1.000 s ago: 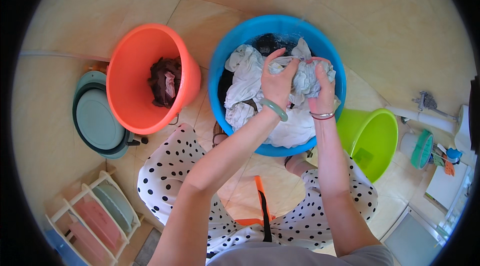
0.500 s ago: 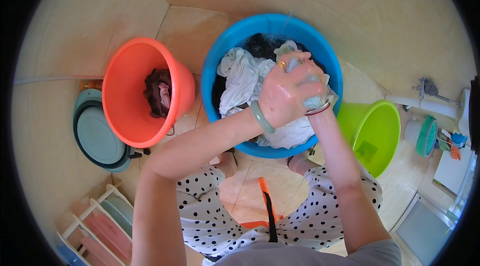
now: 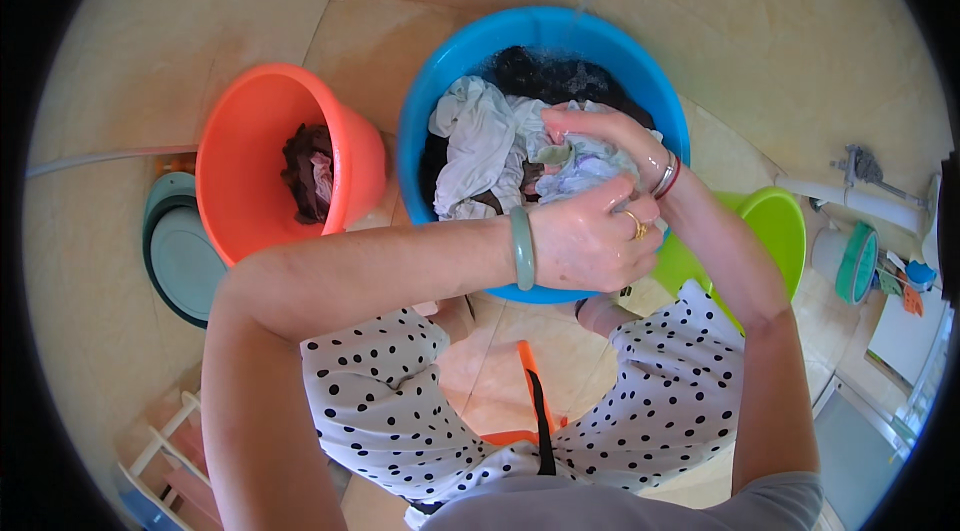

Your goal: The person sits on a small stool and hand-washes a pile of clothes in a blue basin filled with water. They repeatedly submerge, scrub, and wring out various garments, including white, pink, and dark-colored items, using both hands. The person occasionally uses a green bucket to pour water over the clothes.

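Over a blue basin (image 3: 545,26) I have a wet, pale white garment (image 3: 592,169) between my two hands. My left hand (image 3: 598,239), with a green bangle and a gold ring, is curled closed at the garment's near side. On its far side my right hand (image 3: 612,131) bends around the cloth, fingers toward the left. A second white garment (image 3: 472,131) lies bunched in the basin's left part. Dark wet clothing (image 3: 560,79) sits behind it, with a thin stream of water falling there. The exact grip of my left fingertips is hidden.
An orange-red bucket (image 3: 245,166) with dark clothing inside leans at the left, beside stacked grey-green basins (image 3: 188,256). A lime-green bucket (image 3: 780,231) lies tilted at the right. A white rack (image 3: 165,451) stands lower left. Wall pipes (image 3: 850,193) are at the right.
My hands were pressed together, one over the other; now they have parted around the garment. The left has come nearer to me, the right has moved farther off, exposing more cloth.
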A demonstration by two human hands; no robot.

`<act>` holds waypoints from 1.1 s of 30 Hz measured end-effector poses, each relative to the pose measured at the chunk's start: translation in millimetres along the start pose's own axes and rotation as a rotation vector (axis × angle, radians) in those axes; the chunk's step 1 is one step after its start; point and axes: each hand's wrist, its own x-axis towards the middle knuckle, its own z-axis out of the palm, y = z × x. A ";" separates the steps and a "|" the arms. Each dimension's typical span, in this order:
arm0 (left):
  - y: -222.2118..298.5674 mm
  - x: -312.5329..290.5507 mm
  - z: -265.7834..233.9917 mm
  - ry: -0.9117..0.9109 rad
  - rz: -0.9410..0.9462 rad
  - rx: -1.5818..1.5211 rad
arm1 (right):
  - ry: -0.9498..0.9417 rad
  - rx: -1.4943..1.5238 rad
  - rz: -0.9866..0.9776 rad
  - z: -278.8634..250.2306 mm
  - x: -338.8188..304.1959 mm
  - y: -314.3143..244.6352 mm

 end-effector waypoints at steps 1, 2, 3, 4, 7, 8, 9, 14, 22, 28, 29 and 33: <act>0.4 -3.7 3.0 -0.032 0.044 0.013 | 0.084 -0.089 -0.003 4.5 3.6 1.8; 1.3 -5.3 5.7 -0.060 0.093 0.029 | 0.084 -0.185 -0.024 1.5 6.0 3.3; 3.3 -6.8 8.2 -0.083 0.112 0.050 | 0.084 -0.280 -0.046 -4.1 10.8 6.9; 5.6 -8.0 10.6 -0.107 0.131 0.071 | 0.082 -0.375 -0.067 -7.1 12.9 8.5; 6.1 -13.1 19.0 -0.169 0.186 0.123 | 0.140 -0.416 -0.093 -5.6 16.0 9.9; 4.2 -13.3 23.7 -0.179 0.208 0.134 | 0.182 -0.423 -0.093 -8.3 16.4 9.9; 3.8 -14.4 26.8 -0.206 0.225 0.132 | 0.187 -0.516 -0.128 -13.2 18.8 11.0; 10.8 -27.6 41.5 -0.308 0.273 0.167 | 0.216 -0.874 -0.234 -16.8 27.5 21.3; 18.0 -71.9 85.1 -0.498 0.332 0.184 | 0.489 -1.032 -0.243 -38.4 59.6 61.0; -25.0 -56.5 44.7 -0.157 -0.317 -0.248 | 0.720 0.109 -0.285 -93.6 51.8 67.7; -26.2 -56.3 41.2 0.037 -0.596 -0.351 | 0.666 0.218 -0.316 -92.0 49.1 57.6; -26.5 -37.7 17.4 0.662 -1.842 -0.948 | 0.566 0.385 -0.538 -58.8 22.5 26.4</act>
